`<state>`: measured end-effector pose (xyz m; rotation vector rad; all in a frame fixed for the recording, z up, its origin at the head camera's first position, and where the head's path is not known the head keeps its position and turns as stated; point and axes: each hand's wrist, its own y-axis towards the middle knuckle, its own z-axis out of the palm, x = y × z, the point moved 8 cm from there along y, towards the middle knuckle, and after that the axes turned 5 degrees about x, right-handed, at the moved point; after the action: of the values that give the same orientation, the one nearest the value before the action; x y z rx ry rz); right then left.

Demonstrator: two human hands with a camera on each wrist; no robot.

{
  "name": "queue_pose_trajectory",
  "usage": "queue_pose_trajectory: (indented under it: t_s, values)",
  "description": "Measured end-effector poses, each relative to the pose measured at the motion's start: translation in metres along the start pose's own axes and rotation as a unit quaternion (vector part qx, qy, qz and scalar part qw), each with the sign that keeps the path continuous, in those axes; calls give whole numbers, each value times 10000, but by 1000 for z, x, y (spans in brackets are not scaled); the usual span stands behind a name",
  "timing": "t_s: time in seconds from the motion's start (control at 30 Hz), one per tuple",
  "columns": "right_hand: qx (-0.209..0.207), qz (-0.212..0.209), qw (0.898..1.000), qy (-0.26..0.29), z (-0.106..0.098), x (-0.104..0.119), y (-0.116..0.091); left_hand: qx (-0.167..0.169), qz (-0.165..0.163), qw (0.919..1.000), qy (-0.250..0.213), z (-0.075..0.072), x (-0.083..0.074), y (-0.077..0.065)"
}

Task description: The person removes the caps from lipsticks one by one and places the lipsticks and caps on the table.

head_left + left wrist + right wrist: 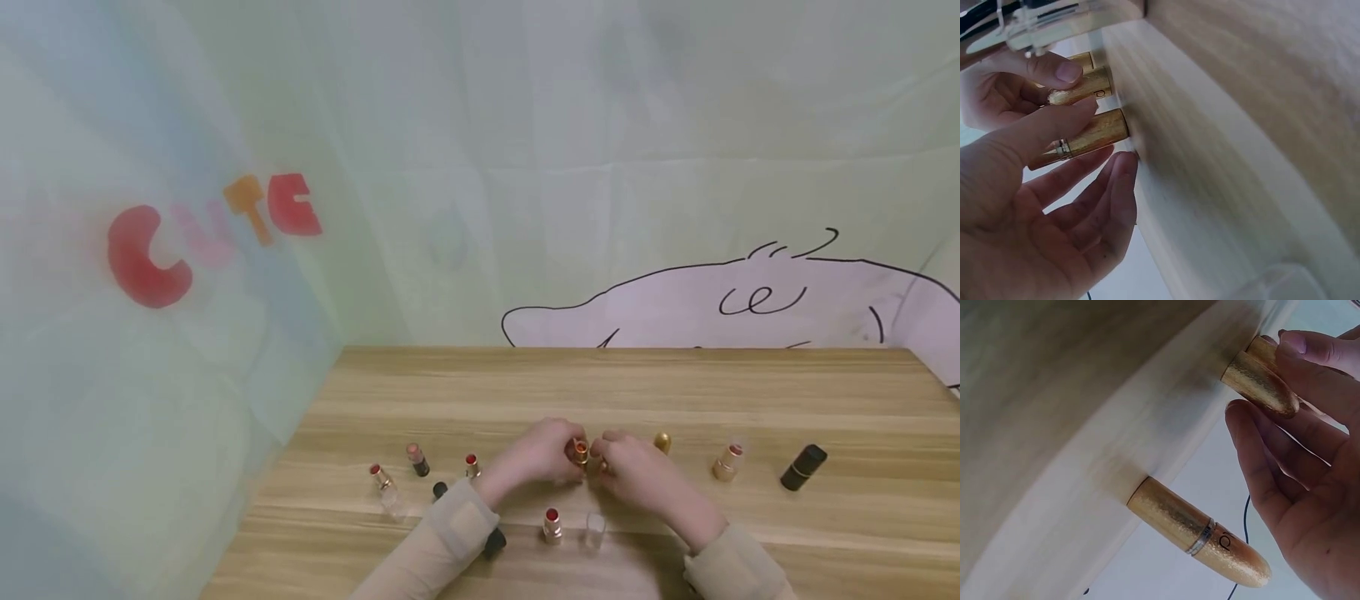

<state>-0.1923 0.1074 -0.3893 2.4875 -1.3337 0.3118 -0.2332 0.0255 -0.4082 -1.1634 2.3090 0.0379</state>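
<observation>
Near the middle of the table, my left hand (551, 450) holds an uncapped gold lipstick (581, 452) with an orange-red tip. The left wrist view shows the thumb and fingers about the gold lipstick (1097, 131), its base at the tabletop. Just right of it, my right hand (633, 467) pinches a gold lipstick cap (1260, 384) with a rounded end, upright at the table surface. Cap and lipstick stand close together but apart. A closed gold lipstick (662, 442) stands beyond the right hand, also visible as the gold tube (1172, 515) in the right wrist view.
Left on the wooden table (450, 379) are uncapped lipsticks (381, 477), a pinkish lipstick (417, 459) and black caps (495, 542). In front stand a red lipstick (552, 527) and a clear cap (595, 530). At right are a clear-capped lipstick (727, 463) and a black tube (803, 467).
</observation>
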Motion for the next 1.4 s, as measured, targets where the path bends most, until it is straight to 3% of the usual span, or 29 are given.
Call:
queue_pose_trajectory:
  t_s: [0.23, 0.5, 0.7, 0.93, 1.13, 1.4]
  values:
    - [-349, -50, 9987, -369, -11, 8, -3, -117, -61, 9995, -298, -6, -4, -6]
    - [-519, -24, 9969, -594, -26, 18, -8, -330, 55, 9994, -78, -14, -14, -13]
    - [-582, 81, 9971, -488, -39, 17, -13, -523, 260, 9982, -109, -22, -26, -19]
    - [-790, 158, 9960, -381, -68, 11, -23, -986, 217, 9949, 28, -36, -48, -29]
    - [-995, 270, 9943, -256, -90, -4, -30, -1256, 73, 9920, 69, -38, -70, -20]
    - [-883, 503, 9948, -83, -91, -22, -40, -1140, -395, 9924, -233, -23, -82, -3]
